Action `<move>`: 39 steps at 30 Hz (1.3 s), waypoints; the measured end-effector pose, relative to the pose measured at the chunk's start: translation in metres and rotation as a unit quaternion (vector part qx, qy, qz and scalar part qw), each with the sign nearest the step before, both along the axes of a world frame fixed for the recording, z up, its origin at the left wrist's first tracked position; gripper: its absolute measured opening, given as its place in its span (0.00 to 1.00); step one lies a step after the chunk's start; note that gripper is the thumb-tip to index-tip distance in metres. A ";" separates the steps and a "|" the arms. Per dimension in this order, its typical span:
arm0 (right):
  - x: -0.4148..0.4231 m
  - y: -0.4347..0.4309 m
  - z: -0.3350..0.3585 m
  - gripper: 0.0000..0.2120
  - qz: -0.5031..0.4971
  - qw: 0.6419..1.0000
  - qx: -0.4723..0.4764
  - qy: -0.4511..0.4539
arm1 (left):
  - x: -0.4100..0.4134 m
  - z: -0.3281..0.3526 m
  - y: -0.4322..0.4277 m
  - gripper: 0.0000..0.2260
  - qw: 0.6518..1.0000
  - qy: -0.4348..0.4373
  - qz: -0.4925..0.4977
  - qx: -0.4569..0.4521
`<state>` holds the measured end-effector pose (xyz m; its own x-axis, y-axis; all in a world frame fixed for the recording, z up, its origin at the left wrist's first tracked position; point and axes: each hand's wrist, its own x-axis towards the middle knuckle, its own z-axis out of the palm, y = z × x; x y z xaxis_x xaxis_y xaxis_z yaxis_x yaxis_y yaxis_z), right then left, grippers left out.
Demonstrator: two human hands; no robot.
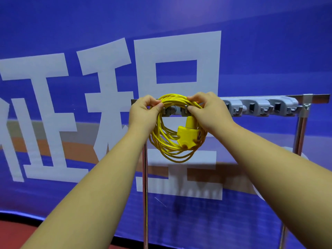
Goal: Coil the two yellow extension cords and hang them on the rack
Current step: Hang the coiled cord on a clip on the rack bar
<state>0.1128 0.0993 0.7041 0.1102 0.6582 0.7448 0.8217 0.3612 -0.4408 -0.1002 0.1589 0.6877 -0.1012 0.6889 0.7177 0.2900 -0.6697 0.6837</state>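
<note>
A coiled yellow extension cord [167, 141] hangs in front of the left end of the metal rack [269, 97], with its yellow socket block [187, 138] dangling inside the loops. My left hand [143, 112] grips the coil's top left. My right hand [208, 108] pinches the top right of the coil against the rack's hooks. The top of the coil lies at hook height; I cannot tell whether it rests on a hook. Only one yellow cord is in view.
Grey clip holders with hooks [258, 106] line the rack's bar to the right. The rack's steel legs [145, 194] stand before a blue banner with large white characters [107, 87]. A red floor [16, 234] shows at the lower left.
</note>
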 end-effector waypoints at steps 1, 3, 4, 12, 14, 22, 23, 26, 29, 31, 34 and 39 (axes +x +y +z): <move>0.001 0.000 -0.001 0.14 -0.001 1.000 0.004 0.001 | 0.001 -0.005 0.000 0.02 0.999 0.014 0.022 0.033; 0.001 0.001 -0.003 0.14 -0.004 1.000 0.013 -0.003 | -0.002 -0.012 0.000 0.04 0.994 0.044 0.046 0.086; 0.001 0.002 -0.004 0.14 -0.006 1.000 0.019 -0.007 | -0.004 -0.014 0.000 0.06 0.991 0.065 0.057 0.101; 0.000 -0.002 -0.008 0.17 -0.027 0.994 0.043 -0.094 | -0.018 -0.009 -0.011 0.13 0.958 0.222 0.135 0.122; 0.000 -0.004 -0.007 0.16 -0.028 0.993 0.050 -0.104 | -0.018 -0.007 -0.015 0.14 0.961 0.216 0.131 0.113; -0.003 -0.013 0.001 0.18 -0.071 0.984 0.043 -0.155 | -0.007 0.009 -0.025 0.14 0.963 0.219 0.132 0.083; -0.003 -0.014 0.002 0.19 -0.075 0.984 0.041 -0.158 | -0.007 0.010 -0.025 0.14 0.964 0.217 0.132 0.076; -0.003 -0.017 0.001 0.19 -0.078 0.983 0.041 -0.161 | -0.009 0.011 -0.027 0.16 0.966 0.216 0.130 0.054; -0.002 -0.020 0.001 0.21 -0.080 0.984 0.033 -0.156 | -0.012 0.008 -0.028 0.19 0.965 0.221 0.134 0.038; -0.001 -0.024 0.000 0.22 -0.077 0.986 0.029 -0.147 | -0.014 0.005 -0.031 0.20 0.965 0.226 0.129 0.029; 0.000 -0.033 -0.004 0.23 -0.070 0.988 0.027 -0.136 | -0.016 -0.003 -0.040 0.23 0.968 0.218 0.120 0.016; 0.001 -0.050 -0.016 0.21 -0.065 0.987 0.046 -0.137 | -0.019 -0.025 -0.064 0.15 0.981 0.141 0.129 -0.001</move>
<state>0.1138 0.0491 0.6881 -0.0240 0.5797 0.8144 0.9475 0.2731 -0.1665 -0.1194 0.0953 0.6629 -0.0693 0.6674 0.7415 0.6284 -0.5480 0.5521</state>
